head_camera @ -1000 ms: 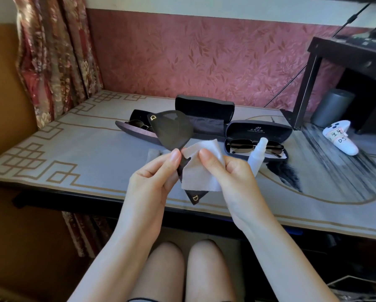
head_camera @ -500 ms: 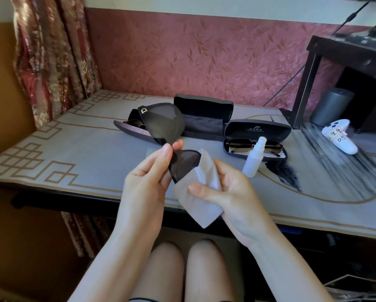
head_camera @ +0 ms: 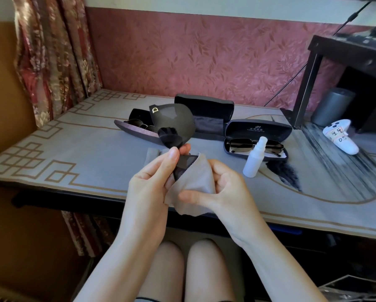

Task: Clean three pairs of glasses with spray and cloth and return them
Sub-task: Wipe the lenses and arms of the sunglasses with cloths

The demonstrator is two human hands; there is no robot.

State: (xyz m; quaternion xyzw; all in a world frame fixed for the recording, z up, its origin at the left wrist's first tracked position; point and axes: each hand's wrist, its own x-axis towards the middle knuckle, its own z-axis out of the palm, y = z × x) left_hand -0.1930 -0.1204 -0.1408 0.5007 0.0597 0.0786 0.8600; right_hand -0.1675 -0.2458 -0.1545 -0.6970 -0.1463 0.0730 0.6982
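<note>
My left hand [head_camera: 152, 182] pinches the bridge of large dark sunglasses [head_camera: 176, 123] with a gold D on the temple, held above the table's front edge. My right hand [head_camera: 221, 192] grips a grey cleaning cloth [head_camera: 199, 184] wrapped around the lower lens, which is mostly hidden. A white spray bottle [head_camera: 255, 158] stands upright just right of my hands. Behind it an open black case [head_camera: 258, 131] holds gold-framed sunglasses [head_camera: 239, 146]. An open purple case [head_camera: 134, 131] at the left holds another dark pair [head_camera: 137, 123]. A third black case [head_camera: 206, 114] stands open between them.
The table [head_camera: 73, 153] has a grey cover with gold border. A white game controller [head_camera: 340, 136] lies at the right, beside a grey cylinder [head_camera: 332, 105] under a black stand [head_camera: 309, 83]. A curtain [head_camera: 52, 51] hangs at the back left. My knees are under the front edge.
The sunglasses have turned in my left hand, the upper lens swinging up and back. My right hand has slid the cloth down over the lower lens and closed around it.
</note>
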